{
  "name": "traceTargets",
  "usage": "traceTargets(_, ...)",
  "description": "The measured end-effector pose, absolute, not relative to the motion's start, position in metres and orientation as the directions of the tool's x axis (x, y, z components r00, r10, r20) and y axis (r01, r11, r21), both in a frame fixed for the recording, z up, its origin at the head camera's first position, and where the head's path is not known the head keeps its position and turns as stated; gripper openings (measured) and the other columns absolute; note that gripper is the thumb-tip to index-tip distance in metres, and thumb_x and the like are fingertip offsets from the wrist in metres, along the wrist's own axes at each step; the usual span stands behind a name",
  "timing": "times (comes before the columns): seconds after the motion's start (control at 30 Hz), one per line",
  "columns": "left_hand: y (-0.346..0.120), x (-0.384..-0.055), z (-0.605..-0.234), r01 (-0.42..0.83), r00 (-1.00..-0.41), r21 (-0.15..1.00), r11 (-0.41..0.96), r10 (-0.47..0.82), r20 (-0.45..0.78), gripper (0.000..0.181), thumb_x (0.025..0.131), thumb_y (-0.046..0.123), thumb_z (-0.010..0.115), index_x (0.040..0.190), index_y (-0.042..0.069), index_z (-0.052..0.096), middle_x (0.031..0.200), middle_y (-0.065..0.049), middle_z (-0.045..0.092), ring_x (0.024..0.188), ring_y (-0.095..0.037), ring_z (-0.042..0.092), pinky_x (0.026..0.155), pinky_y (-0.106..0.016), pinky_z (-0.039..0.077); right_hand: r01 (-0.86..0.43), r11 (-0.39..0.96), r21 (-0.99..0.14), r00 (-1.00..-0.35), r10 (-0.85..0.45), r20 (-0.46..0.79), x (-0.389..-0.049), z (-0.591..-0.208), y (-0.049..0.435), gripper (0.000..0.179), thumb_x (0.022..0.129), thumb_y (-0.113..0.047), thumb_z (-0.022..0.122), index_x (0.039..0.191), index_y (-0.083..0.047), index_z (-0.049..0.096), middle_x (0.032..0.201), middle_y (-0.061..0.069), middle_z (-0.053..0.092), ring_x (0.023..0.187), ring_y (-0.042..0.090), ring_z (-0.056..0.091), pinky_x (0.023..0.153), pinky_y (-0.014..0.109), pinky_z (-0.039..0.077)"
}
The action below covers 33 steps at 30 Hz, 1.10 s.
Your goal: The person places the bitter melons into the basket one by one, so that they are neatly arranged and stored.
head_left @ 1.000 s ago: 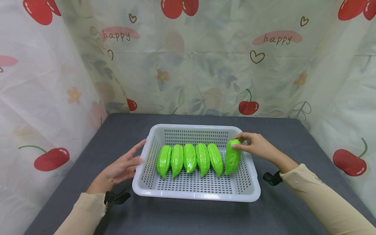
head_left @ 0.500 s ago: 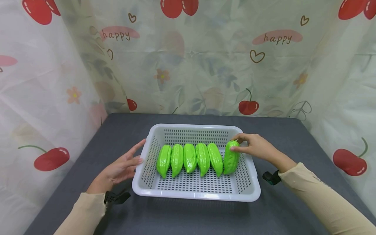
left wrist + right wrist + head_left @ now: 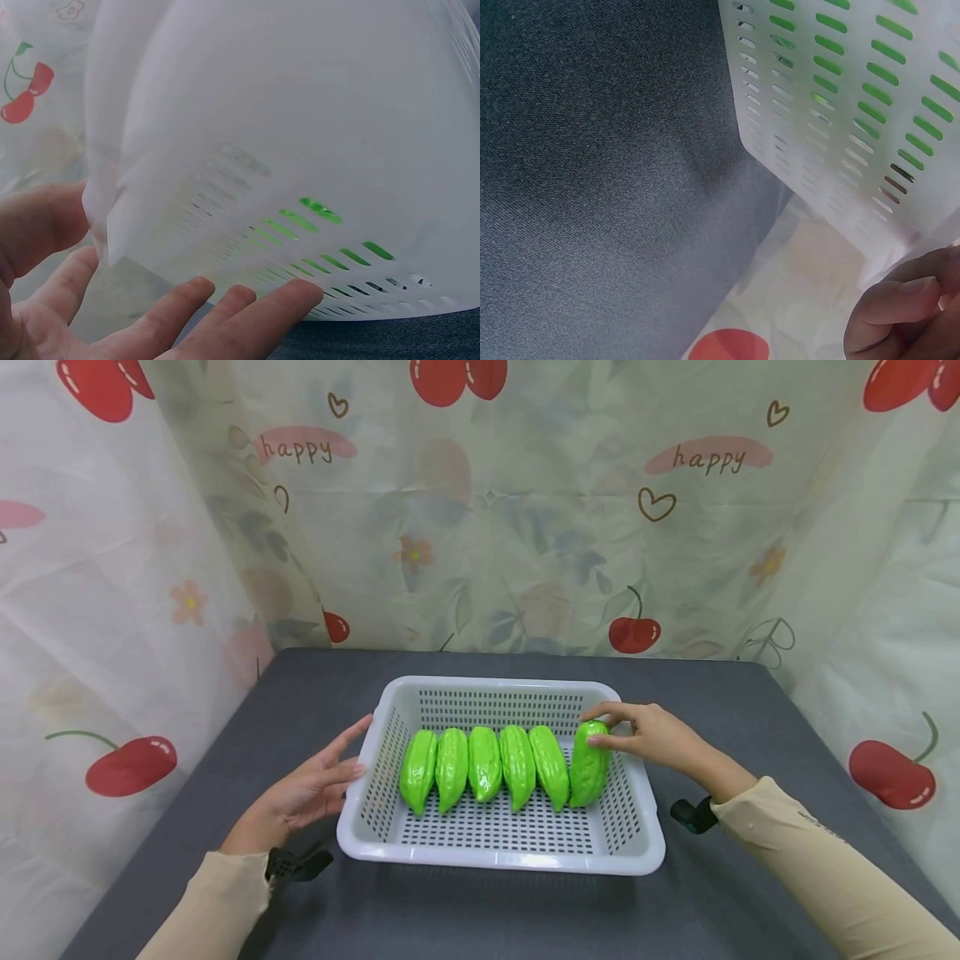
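A white perforated plastic basket (image 3: 498, 859) sits on the dark table, holding a row of glossy bright green bitter melons (image 3: 485, 765). At the row's right end, my right hand (image 3: 651, 739) holds the top of the rightmost bitter melon (image 3: 589, 772), thumb across its near side and fingertips by its far end. That melon lies beside its neighbour, low in the basket. My left hand (image 3: 307, 789) rests against the basket's left side with fingers spread. In the left wrist view its fingers (image 3: 259, 319) lie along the slotted outer wall (image 3: 300, 135).
The dark grey table (image 3: 697, 710) extends around the basket. A curtain (image 3: 487, 552) printed with cherries and "happy" hangs behind and at both sides. Black wrist cameras (image 3: 693, 816) are worn on both wrists, below beige sleeves.
My right hand has moved slightly left and lowered the rightmost bitter melon beside its neighbour. Its index finger now reaches further left over the melon's end. My left hand stays put.
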<state>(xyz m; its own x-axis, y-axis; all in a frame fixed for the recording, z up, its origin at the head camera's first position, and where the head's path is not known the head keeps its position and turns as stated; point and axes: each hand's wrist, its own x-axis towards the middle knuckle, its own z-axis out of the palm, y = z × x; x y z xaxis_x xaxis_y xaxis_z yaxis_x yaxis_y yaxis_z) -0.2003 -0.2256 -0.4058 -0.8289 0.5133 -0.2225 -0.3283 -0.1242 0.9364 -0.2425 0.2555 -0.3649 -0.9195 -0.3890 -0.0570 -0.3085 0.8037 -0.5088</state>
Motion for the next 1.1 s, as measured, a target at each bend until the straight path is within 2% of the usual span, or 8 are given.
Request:
traceTargets(0.27,-0.227,-0.2,-0.407,-0.332,-0.823,0.934,-0.129,0.523,-0.221,0.082,0.099,0.006,0.051,0.154,0.042,0.003,0.159,-0.018,0.017,0.125,-0.035,0.053,0.096,-0.062,0.044,-0.319,0.815,-0.485,-0.916,-0.397,-0.064,-0.242,-0.364,0.253,0.064,0.075,-0.055,0.076,0.13,-0.027,0.058,0.119,0.016,0.065,0.067,0.011,0.065,0.061,0.029,0.056)
traceTargets(0.53,-0.227,-0.201,-0.405,-0.329,-0.817,0.934,-0.139,0.537,-0.208,0.081,0.099,0.004,0.05,0.154,0.042,0.004,0.155,-0.019,0.023,0.122,-0.034,0.056,0.094,-0.063,0.045,-0.319,0.837,-0.443,-0.925,-0.377,-0.046,-0.24,-0.365,0.25,0.064,0.077,-0.051,0.076,0.133,-0.028,0.054,0.122,0.018,0.064,0.06,0.009,0.065,0.055,0.027,0.055)
traceTargets(0.83,-0.226,-0.201,-0.406,-0.341,-0.821,0.93,-0.136,0.525,-0.224,0.081,0.098,0.004,0.051,0.154,0.043,0.005,0.157,-0.019,0.02,0.122,-0.033,0.056,0.094,-0.062,0.045,-0.342,0.884,-0.32,-0.934,-0.357,0.013,-0.239,-0.368,0.245,0.054,0.08,-0.049,0.074,0.129,-0.036,0.055,0.119,0.013,0.067,0.057,0.009,0.061,0.049,0.025,0.048)
traceTargets(1.1,-0.226,-0.201,-0.406,-0.339,-0.823,0.931,-0.135,0.522,-0.224,0.081,0.098,0.005,0.051,0.154,0.043,0.005,0.157,-0.019,0.021,0.122,-0.034,0.056,0.094,-0.062,0.045,-0.316,0.893,-0.32,-0.941,-0.338,-0.011,-0.24,-0.369,0.243,0.058,0.078,-0.05,0.075,0.131,-0.035,0.056,0.12,0.014,0.066,0.056,0.009,0.06,0.048,0.025,0.048)
